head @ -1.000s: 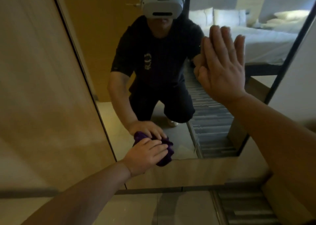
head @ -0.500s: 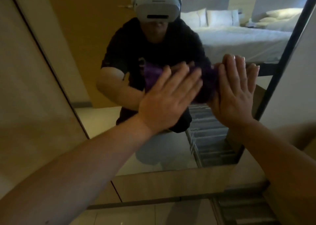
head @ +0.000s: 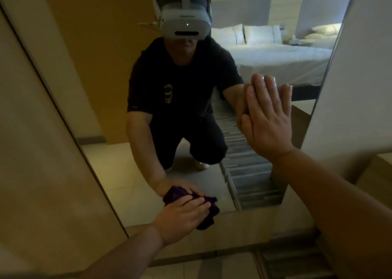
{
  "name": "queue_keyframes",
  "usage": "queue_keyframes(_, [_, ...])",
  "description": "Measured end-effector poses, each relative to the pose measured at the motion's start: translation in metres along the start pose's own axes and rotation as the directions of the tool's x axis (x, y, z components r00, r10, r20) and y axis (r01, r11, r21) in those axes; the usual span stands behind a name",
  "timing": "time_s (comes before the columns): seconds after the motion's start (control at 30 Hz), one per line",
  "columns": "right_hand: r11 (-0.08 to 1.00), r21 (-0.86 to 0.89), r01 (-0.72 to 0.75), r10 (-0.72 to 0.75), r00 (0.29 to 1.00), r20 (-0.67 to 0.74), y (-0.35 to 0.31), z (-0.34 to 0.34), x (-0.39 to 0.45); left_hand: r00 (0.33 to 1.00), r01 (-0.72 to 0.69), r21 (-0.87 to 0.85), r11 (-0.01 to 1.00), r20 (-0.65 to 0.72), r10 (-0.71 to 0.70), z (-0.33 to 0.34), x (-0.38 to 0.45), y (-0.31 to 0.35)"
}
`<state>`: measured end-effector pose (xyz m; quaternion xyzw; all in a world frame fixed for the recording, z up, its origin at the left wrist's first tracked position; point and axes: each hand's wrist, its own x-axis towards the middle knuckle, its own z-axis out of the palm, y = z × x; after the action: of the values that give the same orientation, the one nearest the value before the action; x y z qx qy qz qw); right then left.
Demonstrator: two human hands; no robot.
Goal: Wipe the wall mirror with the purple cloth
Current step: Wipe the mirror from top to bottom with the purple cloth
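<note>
The wall mirror fills the middle of the view, dark-framed and reaching down near the floor. My left hand presses the bunched purple cloth against the glass at the mirror's bottom edge. My right hand lies flat on the glass higher up at the right, fingers together and pointing up, holding nothing. The mirror reflects a crouching person in dark clothes with a white headset, and both hands.
A beige wall panel runs along the mirror's left side and a pale wall stands at its right. Below the mirror is a wooden skirting strip, then tiled floor. A bed shows only as a reflection.
My left hand has swept the cloth from the mirror's middle, next to my right hand, back down to the bottom edge. My right hand stayed flat on the glass.
</note>
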<state>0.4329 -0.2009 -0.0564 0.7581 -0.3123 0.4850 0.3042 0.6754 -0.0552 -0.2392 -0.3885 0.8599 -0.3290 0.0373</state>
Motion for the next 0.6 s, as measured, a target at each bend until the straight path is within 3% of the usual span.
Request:
queue_keyframes(0.13, [0.993,0.110,-0.049,0.034,0.990,0.138,0.011,-0.032,-0.009,0.970,0.121,-0.169,0.978,-0.190,-0.153,-0.071,0.033,-0.038])
queue_keyframes(0.2, [0.988,0.057,-0.142,0.131,0.978,0.164,0.028,-0.041,-0.019,0.902,0.223,-0.235,0.946,-0.317,-0.291,-0.128,0.062,-0.073])
queue_keyframes(0.27, [0.975,-0.020,-0.222,0.221,0.953,0.207,0.044,-0.041,-0.024,0.749,0.322,-0.224,0.920,-0.534,-0.392,-0.188,0.097,-0.111])
queue_keyframes(0.33, [0.972,-0.047,-0.230,0.235,0.947,0.220,0.050,-0.035,-0.025,0.574,0.370,-0.125,0.921,-0.748,-0.332,-0.239,0.130,-0.151])
queue_keyframes(0.37, [0.974,-0.046,-0.222,0.226,0.951,0.209,0.050,-0.032,-0.026,0.530,0.419,-0.062,0.906,-0.793,-0.300,-0.253,0.145,-0.168])
queue_keyframes(0.4, [0.975,-0.040,-0.217,0.220,0.957,0.191,0.050,-0.028,-0.026,0.528,0.465,0.004,0.885,-0.804,-0.274,-0.261,0.159,-0.182])
queue_keyframes(0.47, [0.976,-0.025,-0.214,0.216,0.968,0.127,0.052,-0.018,-0.029,0.620,0.492,0.103,0.865,-0.739,-0.265,-0.258,0.183,-0.191])
queue_keyframes(0.6, [0.988,-0.023,-0.156,0.155,0.987,-0.032,0.060,-0.002,-0.034,0.765,0.347,0.207,0.915,-0.627,-0.148,-0.186,0.185,-0.146])
